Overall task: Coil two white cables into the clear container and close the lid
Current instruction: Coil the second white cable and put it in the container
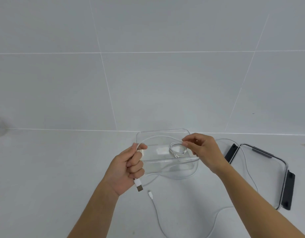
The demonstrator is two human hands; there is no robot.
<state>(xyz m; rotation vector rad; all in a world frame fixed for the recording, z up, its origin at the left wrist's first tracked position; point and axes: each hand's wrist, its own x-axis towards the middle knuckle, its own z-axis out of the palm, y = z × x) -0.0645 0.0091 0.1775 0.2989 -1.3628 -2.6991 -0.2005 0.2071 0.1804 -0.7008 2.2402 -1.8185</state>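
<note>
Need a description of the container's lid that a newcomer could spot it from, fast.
Start at the clear container in the middle, then look right, past the right hand. The lid lies flat on the white counter: a clear rounded rectangle, the only thing with black clips on its edges.

Lid [268, 177] lies right of the container [162, 130] (a coiled cable [172, 148] inside)
</note>
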